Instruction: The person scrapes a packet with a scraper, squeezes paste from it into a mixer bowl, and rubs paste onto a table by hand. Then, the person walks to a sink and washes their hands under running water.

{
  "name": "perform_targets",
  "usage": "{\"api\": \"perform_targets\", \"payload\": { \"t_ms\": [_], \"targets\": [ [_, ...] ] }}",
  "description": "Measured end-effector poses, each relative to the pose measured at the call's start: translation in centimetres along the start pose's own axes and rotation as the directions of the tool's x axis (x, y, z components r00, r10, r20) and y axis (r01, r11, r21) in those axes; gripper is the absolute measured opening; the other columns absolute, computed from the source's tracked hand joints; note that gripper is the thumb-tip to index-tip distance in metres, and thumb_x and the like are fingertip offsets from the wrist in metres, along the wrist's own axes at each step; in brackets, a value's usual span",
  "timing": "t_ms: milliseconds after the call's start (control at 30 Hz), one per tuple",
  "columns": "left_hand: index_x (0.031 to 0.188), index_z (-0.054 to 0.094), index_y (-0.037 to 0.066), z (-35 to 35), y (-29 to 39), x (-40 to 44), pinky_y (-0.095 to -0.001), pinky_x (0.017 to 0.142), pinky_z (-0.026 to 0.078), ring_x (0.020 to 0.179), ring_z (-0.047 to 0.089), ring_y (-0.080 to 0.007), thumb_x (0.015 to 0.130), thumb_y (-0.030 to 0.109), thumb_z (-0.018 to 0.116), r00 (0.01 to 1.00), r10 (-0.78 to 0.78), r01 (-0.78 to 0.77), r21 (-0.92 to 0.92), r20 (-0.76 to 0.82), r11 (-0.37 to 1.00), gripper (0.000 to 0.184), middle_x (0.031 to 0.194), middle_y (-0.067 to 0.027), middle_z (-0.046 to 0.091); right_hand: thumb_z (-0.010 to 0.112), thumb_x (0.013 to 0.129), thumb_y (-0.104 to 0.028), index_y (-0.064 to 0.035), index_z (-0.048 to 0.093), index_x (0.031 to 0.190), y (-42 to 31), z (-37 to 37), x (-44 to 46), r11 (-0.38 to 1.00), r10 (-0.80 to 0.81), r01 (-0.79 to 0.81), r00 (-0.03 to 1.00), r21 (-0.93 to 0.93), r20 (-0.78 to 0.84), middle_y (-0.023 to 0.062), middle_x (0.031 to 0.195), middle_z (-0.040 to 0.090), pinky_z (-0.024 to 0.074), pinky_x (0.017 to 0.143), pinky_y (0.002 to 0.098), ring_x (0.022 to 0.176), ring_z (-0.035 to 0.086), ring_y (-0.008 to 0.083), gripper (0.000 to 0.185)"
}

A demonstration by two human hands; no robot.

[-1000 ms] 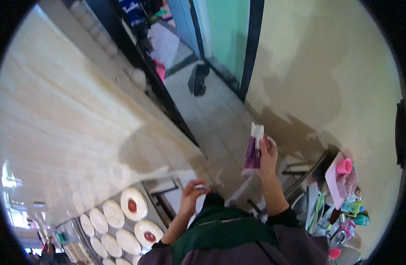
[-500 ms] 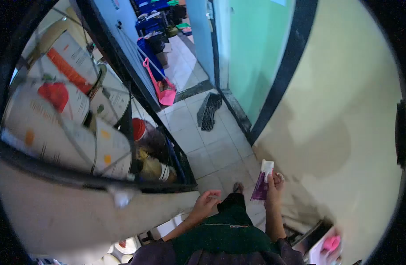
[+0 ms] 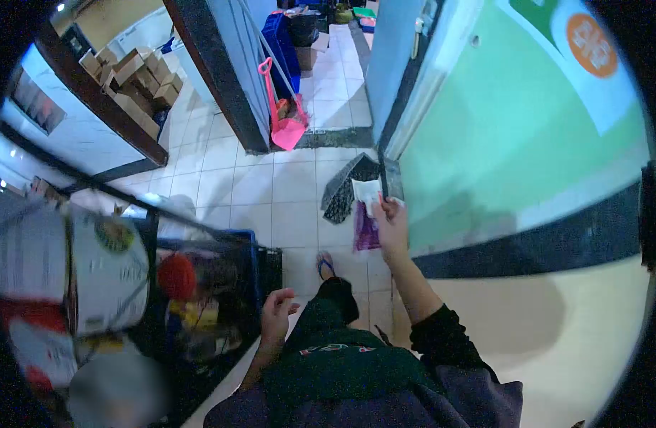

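Observation:
My right hand (image 3: 392, 228) is closed on a flat packet (image 3: 366, 230), white at the top and purple below. It hangs upright from my fingers, in front of the green door, and its print is too blurred to read. My left hand (image 3: 276, 314) is low in front of my body, its fingers loosely bent and apart, with nothing in it. Nearest to that hand is a rack on the left with large printed tins (image 3: 108, 274) and a red-lidded jar (image 3: 176, 277).
A dark patterned mat (image 3: 340, 196) lies crumpled on the tiled floor (image 3: 253, 185) ahead. Beside the doorway leans a pink dustpan (image 3: 288, 133). The green door (image 3: 513, 157) stands on the right, and cardboard boxes (image 3: 135, 89) are piled at the far left.
The view has moved forward and turned, bringing the doorway nearer and the boxes into sight. My right hand has risen, still with the packet. My left hand stays empty.

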State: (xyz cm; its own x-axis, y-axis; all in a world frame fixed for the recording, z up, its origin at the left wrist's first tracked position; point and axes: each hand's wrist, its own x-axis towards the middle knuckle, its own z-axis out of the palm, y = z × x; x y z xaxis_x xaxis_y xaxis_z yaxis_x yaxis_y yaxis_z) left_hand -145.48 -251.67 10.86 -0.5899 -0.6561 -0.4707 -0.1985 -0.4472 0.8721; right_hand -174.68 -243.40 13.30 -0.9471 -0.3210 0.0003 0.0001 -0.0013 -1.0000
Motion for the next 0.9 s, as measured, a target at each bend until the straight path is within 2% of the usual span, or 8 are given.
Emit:
{"api": "perform_targets", "payload": {
  "t_ms": [167, 433, 633, 700, 733, 767, 833, 900],
  "targets": [
    [0.109, 0.052, 0.001, 5.6, 8.8, 14.0, -0.0277, 0.072, 0.048, 0.079, 0.059, -0.0146, 0.089, 0.006, 0.049, 0.997, 0.076, -0.075, -0.087, 0.012, 0.993, 0.021, 0.098, -0.0062, 0.056, 0.061, 0.086, -0.008, -0.0003, 0.043, 0.107, 0.6, 5.7, 15.1, 0.999, -0.046, 0.047, 0.998, -0.019, 0.048, 0.0077, 0.095, 0.059, 0.0433, 0.069, 0.0214, 0.082, 0.053, 0.0077, 0.029],
    [0.115, 0.048, 0.002, 9.3, 18.8, 31.7, -0.0289, 0.074, 0.048, 0.082, 0.06, -0.0169, 0.088, 0.004, 0.046, 0.997, 0.055, -0.058, -0.061, -0.059, 0.996, 0.027, 0.101, -0.0069, 0.055, 0.063, 0.085, -0.014, 0.0045, 0.038, 0.116, -0.8, 9.3, 31.2, 0.991, 0.121, -0.122, 0.993, -0.049, -0.016, 0.0148, 0.107, 0.055, 0.0455, 0.078, 0.0258, 0.091, 0.056, 0.015, 0.045],
    [0.117, 0.045, 0.003, 16.9, 27.3, 48.4, -0.0299, 0.074, 0.049, 0.083, 0.059, -0.017, 0.086, 0.002, 0.047, 0.994, 0.112, -0.112, -0.018, 0.003, 0.994, 0.031, 0.103, -0.0079, 0.054, 0.065, 0.084, -0.016, 0.0059, 0.047, 0.105, 3.5, 12.7, 48.4, 0.993, 0.001, -0.007, 0.999, -0.122, -0.049, 0.01, 0.1, 0.054, 0.0464, 0.076, 0.025, 0.086, 0.057, 0.0148, 0.035],
    [0.117, 0.044, 0.003, 19.7, 31.2, 54.1, -0.0297, 0.073, 0.048, 0.082, 0.058, -0.0164, 0.084, 0.0, 0.048, 0.979, 0.196, -0.199, -0.048, -0.053, 0.979, 0.033, 0.102, -0.0079, 0.054, 0.066, 0.083, -0.014, 0.0056, 0.054, 0.096, 9.0, 14.6, 57.5, 0.928, -0.133, 0.149, 0.989, -0.342, 0.071, 0.0083, 0.102, 0.05, 0.0462, 0.074, 0.0231, 0.085, 0.056, 0.0137, 0.027],
    [0.119, 0.042, 0.004, 21.1, 32.8, 57.0, -0.0298, 0.073, 0.048, 0.082, 0.058, -0.0165, 0.083, 0.0, 0.049, 0.975, 0.192, -0.2, -0.068, -0.111, 0.977, 0.037, 0.102, -0.0081, 0.054, 0.069, 0.079, -0.014, 0.0047, 0.047, 0.103, 5.3, 17.0, 60.7, 0.99, 0.015, 0.003, 0.991, -0.141, 0.13, 0.0151, 0.11, 0.047, 0.0452, 0.078, 0.0267, 0.095, 0.052, 0.0173, 0.038],
    [0.121, 0.04, 0.005, 21.9, 33.6, 58.6, -0.0299, 0.073, 0.048, 0.082, 0.058, -0.0167, 0.083, 0.0, 0.051, 0.974, 0.152, -0.168, -0.085, -0.169, 0.982, 0.04, 0.102, -0.0084, 0.054, 0.069, 0.079, -0.018, 0.0049, 0.048, 0.102, 7.3, 19.3, 64.0, 0.964, -0.209, 0.229, 0.967, -0.136, 0.148, 0.0142, 0.106, 0.05, 0.0455, 0.077, 0.0293, 0.092, 0.054, 0.0209, 0.038],
    [0.126, 0.036, 0.008, 24.1, 36.6, 63.4, -0.0301, 0.075, 0.048, 0.087, 0.057, -0.0167, 0.083, 0.002, 0.054, 0.974, 0.158, -0.183, -0.155, -0.165, 0.971, 0.047, 0.105, -0.0088, 0.053, 0.069, 0.079, -0.021, 0.0043, 0.044, 0.107, 4.4, 24.0, 69.8, 0.848, -0.327, 0.424, 0.891, -0.318, 0.316, 0.0132, 0.099, 0.055, 0.0459, 0.076, 0.0315, 0.086, 0.057, 0.0247, 0.046],
    [0.128, 0.034, 0.01, 26.6, 39.8, 68.0, -0.0307, 0.078, 0.047, 0.093, 0.054, -0.0166, 0.085, 0.006, 0.057, 0.959, 0.204, -0.248, -0.24, -0.195, 0.938, 0.049, 0.108, -0.0088, 0.052, 0.07, 0.077, -0.022, 0.0032, 0.042, 0.11, -0.1, 29.2, 73.6, 0.967, -0.03, 0.133, 0.906, -0.215, 0.422, 0.0139, 0.097, 0.059, 0.0461, 0.077, 0.0343, 0.086, 0.059, 0.0268, 0.049]
  ]
}}
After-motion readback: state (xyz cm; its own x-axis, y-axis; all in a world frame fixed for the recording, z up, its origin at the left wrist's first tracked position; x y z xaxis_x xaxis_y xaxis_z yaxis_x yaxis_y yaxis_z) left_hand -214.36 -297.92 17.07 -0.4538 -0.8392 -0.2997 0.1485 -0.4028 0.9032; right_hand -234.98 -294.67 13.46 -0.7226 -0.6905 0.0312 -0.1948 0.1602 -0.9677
